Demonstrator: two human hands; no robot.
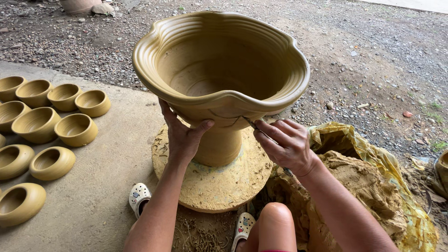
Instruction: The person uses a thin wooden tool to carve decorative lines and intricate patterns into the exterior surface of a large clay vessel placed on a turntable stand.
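— While you look from the left, what do you see?
— Small yellow-brown clay bowls [76, 129] sit on the concrete floor [107, 186]. My left hand [183, 135] presses open-palmed under the big wavy-rimmed yellow clay pot [219, 70], which stands on a round clay-caked turntable [214, 182].
— And the right?
— My right hand [287, 144] pinches a thin metal trimming tool [252, 123] against the pot's underside, beside a plastic-wrapped clay lump [368, 186].

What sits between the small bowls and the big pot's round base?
Head view: bare concrete floor lies between the small bowls and the base; nothing else there.
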